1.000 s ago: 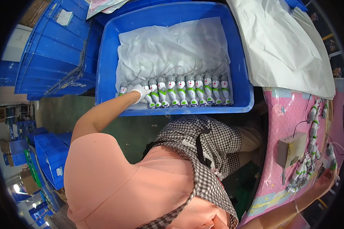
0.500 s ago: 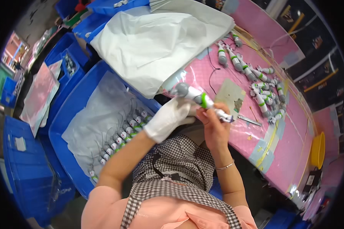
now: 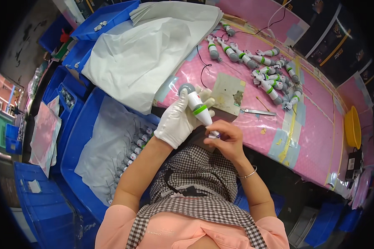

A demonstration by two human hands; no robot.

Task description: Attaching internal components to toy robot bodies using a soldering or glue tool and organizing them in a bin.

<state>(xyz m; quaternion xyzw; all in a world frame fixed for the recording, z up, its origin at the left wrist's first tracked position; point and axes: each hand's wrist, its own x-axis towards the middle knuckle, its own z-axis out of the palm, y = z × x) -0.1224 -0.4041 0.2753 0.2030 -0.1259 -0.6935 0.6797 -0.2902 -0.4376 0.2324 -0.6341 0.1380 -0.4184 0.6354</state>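
My left hand (image 3: pixel 176 120), in a white glove, cradles a white rocket-shaped piece (image 3: pixel 201 109) with a green band and a rounded grey end. The thumb lies along the piece near the grey end, with the fingers behind it. Bare and closed, my right hand (image 3: pixel 226 140) pinches the narrow lower end, where small white and purple parts (image 3: pixel 214 135) show between the fingertips. The piece slants from the grey end at upper left down to my right fingers. Several similar pieces (image 3: pixel 271 90) lie bunched on the pink-covered table.
Metal tweezers (image 3: pixel 258 112) and a thin stick (image 3: pixel 262 103) lie beside a grey block (image 3: pixel 230 93). White sheets (image 3: pixel 126 62) cover the table's left. At my left, a blue bin (image 3: pixel 70 155) holds several rocket-shaped pieces on white lining. A yellow basin (image 3: pixel 353 128) stands far right.
The rocket-shaped piece has turned steeper, and my gloved hand now wraps it with the thumb in front. My right hand has slid down to its narrow end. The whole view has shifted.
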